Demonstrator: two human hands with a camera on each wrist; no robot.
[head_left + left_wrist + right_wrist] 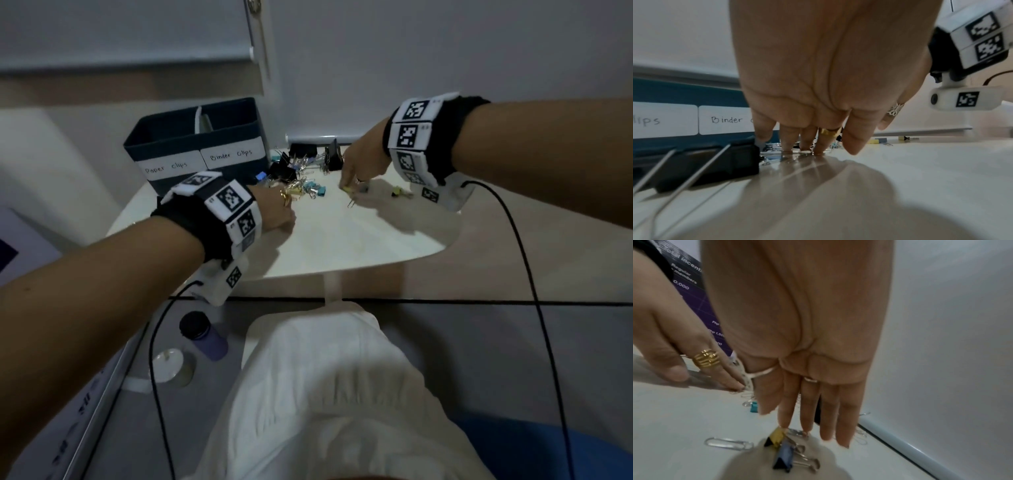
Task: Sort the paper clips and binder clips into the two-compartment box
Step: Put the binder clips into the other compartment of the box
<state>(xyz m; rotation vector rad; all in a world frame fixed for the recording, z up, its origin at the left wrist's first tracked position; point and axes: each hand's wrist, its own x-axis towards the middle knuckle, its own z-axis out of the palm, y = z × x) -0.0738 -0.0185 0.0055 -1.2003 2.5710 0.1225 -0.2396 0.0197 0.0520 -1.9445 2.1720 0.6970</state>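
Glossy white tabletop (342, 236) at frame centre in the head view. At upper left stands the dark blue rectangular two-compartment box (178, 137), its white labels handwritten "Paper Clips" and "Binder Clips". Right of it lies a tangled heap of wire paper clips and folded-metal binder clips (298, 171). The left hand (274, 212), wearing a gold ring, reaches down with extended fingers (822, 142) touching silver wire clips; it grasps nothing visibly. The right hand (363, 164) points straight fingers (807, 410) downward, tips at a small yellow binder clip (774, 437), beside a small blue binder clip (785, 456) and a silver wire paper clip (728, 443); a grip cannot be confirmed.
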